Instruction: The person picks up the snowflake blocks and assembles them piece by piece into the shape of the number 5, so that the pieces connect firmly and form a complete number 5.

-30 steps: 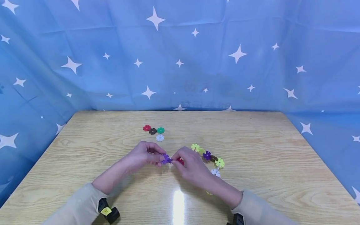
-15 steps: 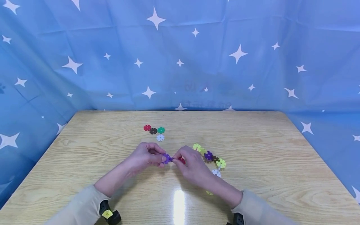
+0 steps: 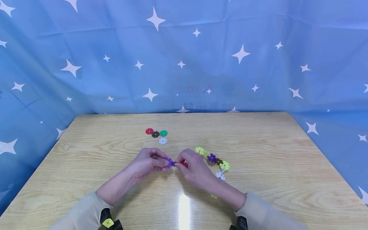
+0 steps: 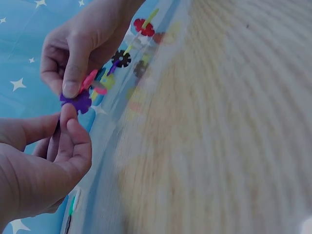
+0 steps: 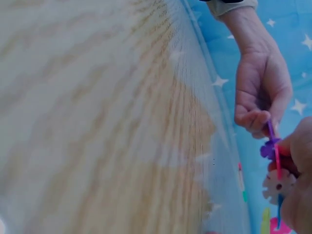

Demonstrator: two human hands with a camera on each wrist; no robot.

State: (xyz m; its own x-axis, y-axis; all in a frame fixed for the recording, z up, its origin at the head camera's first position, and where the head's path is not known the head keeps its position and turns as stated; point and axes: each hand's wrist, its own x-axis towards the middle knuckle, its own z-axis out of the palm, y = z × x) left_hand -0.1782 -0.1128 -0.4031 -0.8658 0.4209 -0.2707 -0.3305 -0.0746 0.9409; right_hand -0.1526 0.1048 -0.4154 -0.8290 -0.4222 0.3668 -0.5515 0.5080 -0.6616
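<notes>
Near the table's middle, my left hand (image 3: 148,163) pinches a purple snowflake disc (image 3: 168,163) between thumb and fingers. My right hand (image 3: 195,169) pinches a second purple snowflake disc (image 4: 78,103), which meets the first at its edge; how deep their slots sit is hidden by fingertips. Beside the right fingers a red disc (image 3: 184,164) shows. In the right wrist view, a white disc (image 5: 279,186) and a blue disc (image 5: 280,210) hang on below a pink one (image 5: 278,163). Past my right hand runs a chain of joined discs, including a yellow-green disc (image 3: 225,165).
Farther back on the wooden table (image 3: 100,153) lie loose red (image 3: 149,131), dark brown (image 3: 155,134), green (image 3: 163,133) and white (image 3: 163,141) discs. A blue curtain with white stars (image 3: 184,80) hangs behind the table's far edge.
Both hands keep their pinch on the purple discs at nearly the same spot. The view shifts slightly; no disc is let go or picked up.
</notes>
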